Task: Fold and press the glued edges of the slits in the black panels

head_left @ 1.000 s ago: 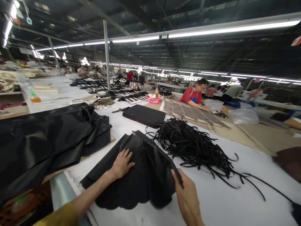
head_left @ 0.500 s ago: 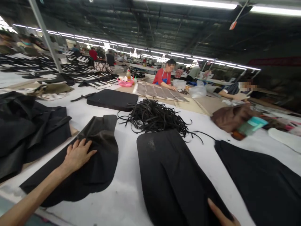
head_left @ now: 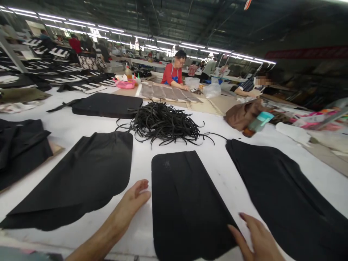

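Observation:
A black fabric panel (head_left: 187, 203) with rounded corners lies flat in the middle of the white table (head_left: 136, 232). My left hand (head_left: 137, 195) hovers just left of its edge, fingers slightly curled and apart, holding nothing. At the panel's lower right edge is my right hand (head_left: 252, 235), thumb and fingers spread; the thumb is at the edge, and I cannot tell whether it presses on it. Another black piece (head_left: 89, 174) with a curved side lies to the left. On the right rests a larger stack of black fabric (head_left: 285, 192).
Behind the middle panel sits a tangled heap of black strips (head_left: 165, 123), beside a flat black stack (head_left: 106, 105). A bottle with a turquoise lid (head_left: 258, 123) lies by brown fabric (head_left: 241, 114). Across the table, a person in red (head_left: 174, 72) works near a pink basket (head_left: 125, 83).
My left hand has left the left-hand black piece and moved right, beside the middle panel. That left piece now lies flatter. My right hand shows more fully, and the view has shifted right.

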The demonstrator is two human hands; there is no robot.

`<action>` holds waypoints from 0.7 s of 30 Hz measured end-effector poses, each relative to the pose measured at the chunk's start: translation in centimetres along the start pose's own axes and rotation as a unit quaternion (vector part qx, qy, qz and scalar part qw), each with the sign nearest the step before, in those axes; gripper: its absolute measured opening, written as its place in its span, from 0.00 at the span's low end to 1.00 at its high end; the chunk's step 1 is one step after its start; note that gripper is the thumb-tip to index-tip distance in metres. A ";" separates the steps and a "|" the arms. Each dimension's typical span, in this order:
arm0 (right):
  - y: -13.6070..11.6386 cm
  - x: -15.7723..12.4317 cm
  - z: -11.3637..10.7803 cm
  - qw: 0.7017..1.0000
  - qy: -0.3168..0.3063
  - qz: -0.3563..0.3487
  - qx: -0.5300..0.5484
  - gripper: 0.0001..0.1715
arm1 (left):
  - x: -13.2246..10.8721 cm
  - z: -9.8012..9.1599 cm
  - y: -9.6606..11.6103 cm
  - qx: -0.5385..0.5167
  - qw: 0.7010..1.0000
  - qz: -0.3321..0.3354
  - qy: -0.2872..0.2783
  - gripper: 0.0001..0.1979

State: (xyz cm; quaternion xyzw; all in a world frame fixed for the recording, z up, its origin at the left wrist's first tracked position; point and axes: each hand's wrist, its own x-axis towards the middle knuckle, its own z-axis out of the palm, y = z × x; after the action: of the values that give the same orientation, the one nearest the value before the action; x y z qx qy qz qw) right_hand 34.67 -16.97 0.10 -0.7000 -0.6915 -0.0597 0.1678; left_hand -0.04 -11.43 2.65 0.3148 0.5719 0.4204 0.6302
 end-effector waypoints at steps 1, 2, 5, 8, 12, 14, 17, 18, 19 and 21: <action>-2.4 0.6 0.5 0.999 -0.011 -0.050 0.010 0.26 | 0.3 0.2 0.3 -0.011 1.000 -0.004 0.005 0.32; -5.1 1.3 1.1 0.997 0.008 -0.073 0.010 0.25 | 0.5 0.5 0.7 -0.026 1.000 -0.011 0.008 0.33; -12.4 3.5 3.1 0.994 -0.053 -0.083 -0.037 0.28 | 1.3 1.2 1.3 -0.076 0.996 -0.043 0.012 0.32; -15.7 5.5 4.3 0.992 -0.084 -0.064 -0.073 0.20 | 2.3 1.6 1.5 -0.084 0.994 -0.070 0.009 0.31; -15.8 6.5 4.8 0.985 -0.089 -0.062 -0.131 0.16 | 4.5 2.1 0.9 -0.018 0.995 -0.090 -0.026 0.22; -15.8 6.5 4.8 0.981 -0.094 -0.069 -0.152 0.20 | 5.9 2.6 0.6 0.011 0.995 -0.086 -0.047 0.16; -16.1 6.9 4.8 0.980 -0.099 -0.071 -0.155 0.20 | 7.5 3.5 0.7 0.042 0.996 -0.063 -0.047 0.14; -16.1 7.1 4.7 0.982 -0.103 -0.068 -0.145 0.20 | 7.9 3.7 0.9 0.046 0.997 -0.049 -0.041 0.13; -16.1 7.4 4.5 0.985 -0.108 -0.058 -0.125 0.19 | 8.2 3.9 1.1 0.045 0.998 -0.034 -0.036 0.11; -15.6 8.3 3.7 0.991 -0.130 -0.019 -0.038 0.18 | 8.5 4.3 1.5 0.031 0.999 -0.005 -0.027 0.08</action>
State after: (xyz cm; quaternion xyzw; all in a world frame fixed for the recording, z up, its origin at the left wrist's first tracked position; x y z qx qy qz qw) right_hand 19.00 -8.13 1.58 -0.6944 -0.7180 0.0019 0.0484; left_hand 3.84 -2.79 0.74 0.3426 0.5690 0.3906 0.6374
